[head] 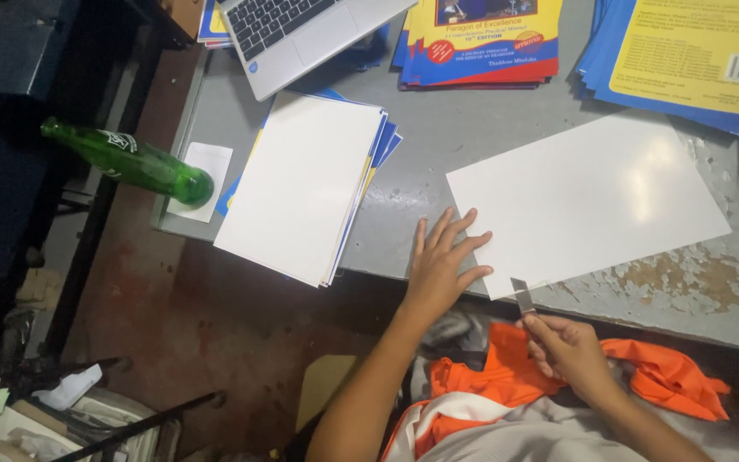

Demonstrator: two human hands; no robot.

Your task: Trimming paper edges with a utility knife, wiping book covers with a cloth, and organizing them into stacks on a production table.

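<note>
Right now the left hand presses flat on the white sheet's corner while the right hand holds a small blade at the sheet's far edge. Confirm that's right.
Not quite. The head view shows the right hand holding the small blade at the near edge of the white sheet, not the far one. The left hand does press flat on its corner.

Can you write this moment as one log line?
left hand: flat on white sheet | right hand: holds small blade at sheet edge

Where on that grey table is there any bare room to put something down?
Bare table lies between the white stack, the large white sheet and the yellow books. The far edge is crowded with books and a laptop.
</note>
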